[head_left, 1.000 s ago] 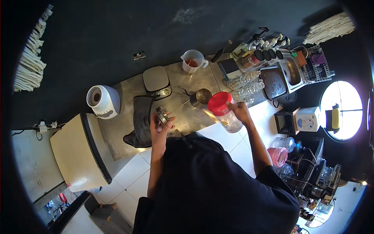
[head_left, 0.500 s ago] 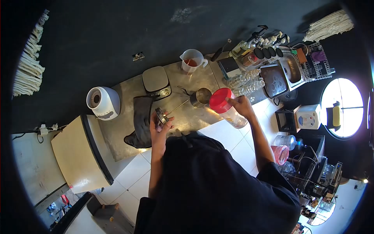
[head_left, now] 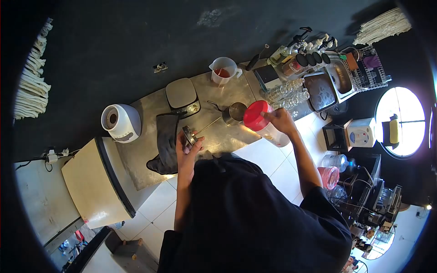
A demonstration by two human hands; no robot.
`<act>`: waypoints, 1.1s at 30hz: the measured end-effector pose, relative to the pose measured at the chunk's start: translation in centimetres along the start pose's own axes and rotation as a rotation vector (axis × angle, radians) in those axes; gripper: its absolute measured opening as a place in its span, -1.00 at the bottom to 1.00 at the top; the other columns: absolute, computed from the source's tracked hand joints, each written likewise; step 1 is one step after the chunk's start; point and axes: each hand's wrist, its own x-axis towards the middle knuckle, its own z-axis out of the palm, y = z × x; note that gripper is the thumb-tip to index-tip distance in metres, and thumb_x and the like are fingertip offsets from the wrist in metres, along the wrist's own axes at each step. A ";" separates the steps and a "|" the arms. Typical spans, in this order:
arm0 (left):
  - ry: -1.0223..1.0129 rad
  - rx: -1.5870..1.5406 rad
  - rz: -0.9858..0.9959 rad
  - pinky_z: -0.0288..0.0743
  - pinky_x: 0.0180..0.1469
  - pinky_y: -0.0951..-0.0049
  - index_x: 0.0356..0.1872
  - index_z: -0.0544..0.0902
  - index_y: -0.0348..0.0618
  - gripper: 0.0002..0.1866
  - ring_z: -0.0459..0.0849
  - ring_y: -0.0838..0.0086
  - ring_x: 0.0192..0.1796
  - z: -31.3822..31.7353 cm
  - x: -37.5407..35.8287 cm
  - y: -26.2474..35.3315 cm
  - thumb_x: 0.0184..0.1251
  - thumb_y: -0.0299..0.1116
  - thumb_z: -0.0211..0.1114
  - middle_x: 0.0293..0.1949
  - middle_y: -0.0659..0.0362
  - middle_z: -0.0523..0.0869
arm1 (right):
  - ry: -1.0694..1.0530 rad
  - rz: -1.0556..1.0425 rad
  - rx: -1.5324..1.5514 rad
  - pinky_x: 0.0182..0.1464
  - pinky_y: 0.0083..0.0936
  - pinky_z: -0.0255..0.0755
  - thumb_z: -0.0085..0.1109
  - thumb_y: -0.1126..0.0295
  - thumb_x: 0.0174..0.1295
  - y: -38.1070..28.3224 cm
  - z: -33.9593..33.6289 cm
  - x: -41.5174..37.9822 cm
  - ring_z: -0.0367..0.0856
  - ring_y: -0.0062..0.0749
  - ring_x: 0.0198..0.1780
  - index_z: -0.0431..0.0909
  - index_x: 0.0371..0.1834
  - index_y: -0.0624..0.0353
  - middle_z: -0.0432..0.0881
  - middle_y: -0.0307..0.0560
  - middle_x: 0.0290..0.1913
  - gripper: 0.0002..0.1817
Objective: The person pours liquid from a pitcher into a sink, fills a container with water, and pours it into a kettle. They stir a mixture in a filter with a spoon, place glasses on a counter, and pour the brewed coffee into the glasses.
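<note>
My left hand (head_left: 185, 154) is closed around a round metal lid (head_left: 187, 135) with a thin rod sticking out toward the right. Just past the rod's tip, a metal pot (head_left: 236, 112) with a thin curved spout or handle stands uncovered on the steel counter (head_left: 214, 141). My right hand (head_left: 280, 122) grips a clear plastic jar (head_left: 273, 135) near its red lid (head_left: 256, 115). The jar is tilted, its lid end beside the pot and its base over the counter's near edge. What the jar contains is hard to see.
A dark cloth (head_left: 167, 141) lies left of my left hand. Behind it is a digital scale (head_left: 181, 94); a white grinder-like appliance (head_left: 122, 122) stands far left. A measuring jug (head_left: 223, 69) with reddish liquid is at the back. Glass bottles (head_left: 287, 93) and a sink (head_left: 340, 76) are right.
The jar in my right hand has shifted slightly left and up, and its base has tilted a little. My left hand keeps the metal lid in nearly the same place.
</note>
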 end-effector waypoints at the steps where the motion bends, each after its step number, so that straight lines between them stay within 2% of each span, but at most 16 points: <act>1: 0.003 -0.002 -0.003 0.59 0.03 0.38 0.47 0.19 -0.14 -0.27 0.67 0.28 0.18 0.1 0.0 0.1 0.35 -0.49 0.38 0.24 0.08 0.56 | -0.002 -0.001 0.000 -0.33 -0.27 0.51 0.40 -0.10 0.15 -0.2 -0.1 0.0 0.70 -0.31 -0.50 0.71 -0.49 0.39 0.69 0.08 -0.56 -0.40; 9: 0.000 0.012 0.005 0.59 0.01 0.39 0.43 0.22 -0.14 -0.29 0.67 0.33 0.17 0.1 0.1 0.1 0.34 -0.48 0.40 0.21 0.11 0.57 | 0.017 -0.056 -0.064 -0.30 -0.20 0.50 0.36 -0.17 0.15 -0.4 0.0 0.6 0.69 -0.16 -0.51 0.73 -0.49 0.36 0.67 0.12 -0.58 -0.36; 12: 0.026 0.060 0.046 0.64 -0.03 0.33 0.40 0.32 -0.09 -0.36 0.71 0.22 0.15 0.0 0.2 -0.5 0.36 -0.36 0.39 0.22 0.04 0.60 | -0.005 -0.057 -0.083 -0.30 -0.18 0.49 0.35 -0.18 0.15 -0.6 -0.2 0.9 0.69 -0.11 -0.49 0.73 -0.49 0.33 0.67 0.15 -0.57 -0.37; 19: 0.014 0.058 0.056 0.63 -0.04 0.34 0.39 0.32 -0.09 -0.38 0.71 0.24 0.14 0.2 0.1 -0.3 0.36 -0.37 0.38 0.22 0.05 0.60 | 0.015 -0.122 -0.080 -0.32 -0.15 0.47 0.34 -0.20 0.15 -1.2 -0.5 0.9 0.68 -0.09 -0.51 0.74 -0.49 0.29 0.65 0.15 -0.59 -0.37; 21: 0.016 0.053 0.047 0.63 -0.04 0.35 0.39 0.32 -0.09 -0.38 0.71 0.24 0.14 0.2 0.1 -0.4 0.36 -0.37 0.38 0.22 0.04 0.60 | -0.038 -0.038 -0.115 -0.20 -0.11 0.52 0.35 -0.23 0.13 -1.8 -1.0 0.8 0.72 0.08 -0.37 0.75 -0.48 0.28 0.67 0.28 -0.50 -0.35; 33: 0.027 0.063 0.033 0.63 -0.04 0.35 0.41 0.30 -0.09 -0.34 0.71 0.24 0.14 0.1 0.0 -0.6 0.35 -0.38 0.39 0.23 0.04 0.59 | -0.029 -0.062 -0.198 -0.20 -0.09 0.52 0.37 -0.20 0.12 -3.3 -1.6 0.8 0.71 0.15 -0.36 0.70 -0.52 0.36 0.66 0.31 -0.48 -0.34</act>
